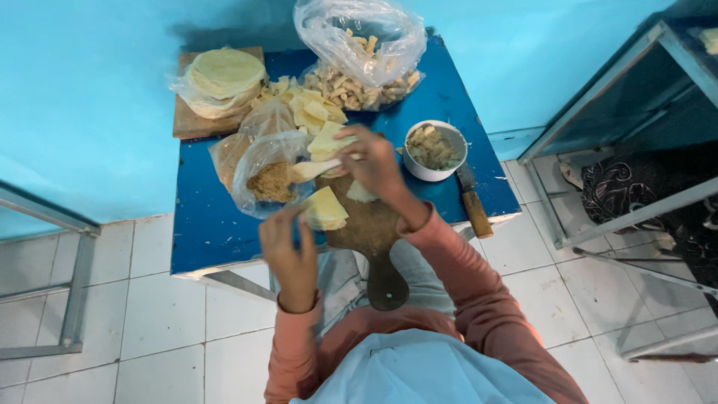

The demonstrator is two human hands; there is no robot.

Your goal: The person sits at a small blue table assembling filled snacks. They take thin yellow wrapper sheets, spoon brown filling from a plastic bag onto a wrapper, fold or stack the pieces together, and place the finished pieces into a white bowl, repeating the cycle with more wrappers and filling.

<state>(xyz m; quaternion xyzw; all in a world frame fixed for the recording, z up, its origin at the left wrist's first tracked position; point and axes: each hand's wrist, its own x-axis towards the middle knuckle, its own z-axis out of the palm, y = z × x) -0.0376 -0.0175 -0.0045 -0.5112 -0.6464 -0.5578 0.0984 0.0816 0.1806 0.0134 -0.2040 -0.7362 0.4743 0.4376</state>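
We're looking straight down on a small blue table (202, 232) pushed against a turquoise wall. Our right hand (376, 161) is out over the middle of the table, fingers curled and pinched around the handle end of a pale wooden spoon (314, 170), whose bowl points left towards an open plastic bag of brown crumbs (271, 179). A folded yellow wrapper (329, 141) shows just beyond the knuckles; whether the hand grips it too, we cannot tell. Our left hand (288, 247) sits at the near edge, a touch blurred, fingers loosely bent, fingertips touching the near corner of a stack of yellow square wrappers (326, 209); whether it actually pinches one, we cannot tell. That stack rests on the left side of a wooden cutting board (370, 232), whose handle hangs off the near edge towards us. One more pale wrapper (360, 193) lies on the board under our right wrist.

Just right of the right hand, a white bowl (434, 150) holds a lumpy pale filling. A knife (473, 202) with a wooden handle lies along the right edge. At the far edge, a large clear bag of rolled pieces (359, 63). In the far left corner, a bagged stack of round wrappers (223, 81) on a wooden block. Loose yellow cut pieces (307, 108) lie between them.
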